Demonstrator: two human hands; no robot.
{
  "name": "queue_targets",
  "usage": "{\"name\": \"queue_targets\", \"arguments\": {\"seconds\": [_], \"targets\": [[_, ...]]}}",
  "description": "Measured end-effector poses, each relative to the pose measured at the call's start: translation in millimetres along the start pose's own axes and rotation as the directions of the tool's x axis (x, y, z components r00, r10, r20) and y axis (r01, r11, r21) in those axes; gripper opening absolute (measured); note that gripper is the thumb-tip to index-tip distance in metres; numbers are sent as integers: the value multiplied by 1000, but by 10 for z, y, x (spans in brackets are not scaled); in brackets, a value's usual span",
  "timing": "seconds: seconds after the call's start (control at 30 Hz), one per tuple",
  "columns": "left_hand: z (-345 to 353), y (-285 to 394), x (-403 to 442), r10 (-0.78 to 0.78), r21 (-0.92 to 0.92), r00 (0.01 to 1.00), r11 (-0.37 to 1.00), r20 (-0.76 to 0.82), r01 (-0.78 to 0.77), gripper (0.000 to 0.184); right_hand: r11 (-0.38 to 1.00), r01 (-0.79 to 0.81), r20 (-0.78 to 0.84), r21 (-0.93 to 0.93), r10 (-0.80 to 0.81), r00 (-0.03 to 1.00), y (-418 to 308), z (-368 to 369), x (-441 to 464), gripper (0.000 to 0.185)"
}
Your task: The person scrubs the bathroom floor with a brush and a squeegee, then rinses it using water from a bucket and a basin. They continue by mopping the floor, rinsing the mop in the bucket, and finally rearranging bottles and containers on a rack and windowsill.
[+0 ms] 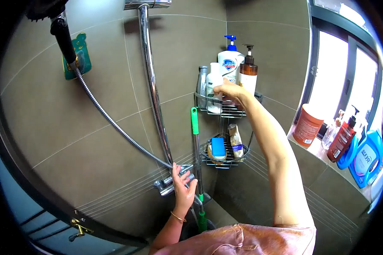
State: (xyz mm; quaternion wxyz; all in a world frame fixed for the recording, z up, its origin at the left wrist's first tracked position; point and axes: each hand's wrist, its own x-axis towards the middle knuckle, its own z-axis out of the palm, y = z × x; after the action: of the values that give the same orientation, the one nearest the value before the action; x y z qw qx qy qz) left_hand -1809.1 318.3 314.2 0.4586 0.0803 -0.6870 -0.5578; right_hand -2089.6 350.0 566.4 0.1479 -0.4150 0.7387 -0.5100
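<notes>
My right hand (231, 90) reaches to the upper wire corner rack (232, 113), its fingers closed at the side of a slim white bottle (214, 78) that stands there. Around it are a grey bottle (202, 80), a large white pump bottle (230, 61) with a blue top, and a brown pump bottle (248, 70) with a white label. Lower down, my left hand (184, 189) has its fingers spread and holds nothing. It is nearest the chrome shower mixer (167, 190), partly in front of it; whether they touch I cannot tell.
A lower rack (222, 161) holds a blue block (218, 146) and a tube (235, 140). A green-handled pole (195, 121) leans below. The shower hose (110, 121) hangs left of the chrome riser pipe (151, 76). Several bottles and an orange tub (307, 126) line the windowsill.
</notes>
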Motion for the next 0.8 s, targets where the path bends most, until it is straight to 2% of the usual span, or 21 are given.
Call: {"name": "queue_targets", "arguments": {"seconds": [0.17, 0.2, 0.3, 0.33, 0.4, 0.47, 0.5, 0.53, 0.57, 0.63, 0.7, 0.77, 0.8], "targets": [[35, -48, 3, -17, 1, 1000, 1000, 15, 17, 80, 985, 54, 42, -164, -48, 998, 140, -117, 126, 64], [41, -67, 6, -23, -1, 1000, 1000, 14, 23, 80, 967, 12, -4, -255, -14, 1000, -55, -113, -46, 61], [55, -98, 10, -16, -19, 1000, 1000, -15, 16, 81, 900, 84, -110, -428, -144, 983, -139, -275, -61, 66], [52, -87, 11, -19, -16, 1000, 1000, -14, 19, 80, 826, 68, -126, -559, -166, 978, -270, -332, -146, 68], [44, -51, 19, -22, -9, 1000, 1000, -16, 22, 80, 766, 146, -148, -626, -300, 942, -487, -485, -243, 47], [34, -69, 36, -25, -7, 999, 1000, -21, 25, 80, 739, 331, -228, -587, -543, 808, -706, -673, -158, 33], [29, -76, 40, -26, -3, 999, 1000, -25, 26, 79, 646, 364, -277, -671, -673, 685, -881, -698, -189, 31], [34, -78, 44, -24, 2, 1000, 1000, -18, 24, 80, 644, 379, -341, -665, -713, 613, -1017, -737, -152, 33], [47, -76, 46, -21, 8, 1000, 1000, -9, 22, 80, 608, 303, -336, -734, -712, 617, -1173, -723, -167, 36], [95, -77, 34, -14, -2, 1000, 1000, 7, 14, 81, 416, 144, -275, -898, -785, 555, -1238, -805, 94, 38], [128, -24, 20, -15, 23, 999, 1000, 49, 14, 79, 413, -100, -348, -905, -585, 733, -1345, -800, 271, 39], [149, 11, 36, 14, 73, 997, 997, 82, -20, 68, 435, -219, -427, -873, -466, 775, -1368, -795, 396, 43], [158, 74, 74, 36, 129, 994, 990, 107, -50, 65, 429, -237, -429, -872, -433, 793, -1338, -817, 479, 38]]}}
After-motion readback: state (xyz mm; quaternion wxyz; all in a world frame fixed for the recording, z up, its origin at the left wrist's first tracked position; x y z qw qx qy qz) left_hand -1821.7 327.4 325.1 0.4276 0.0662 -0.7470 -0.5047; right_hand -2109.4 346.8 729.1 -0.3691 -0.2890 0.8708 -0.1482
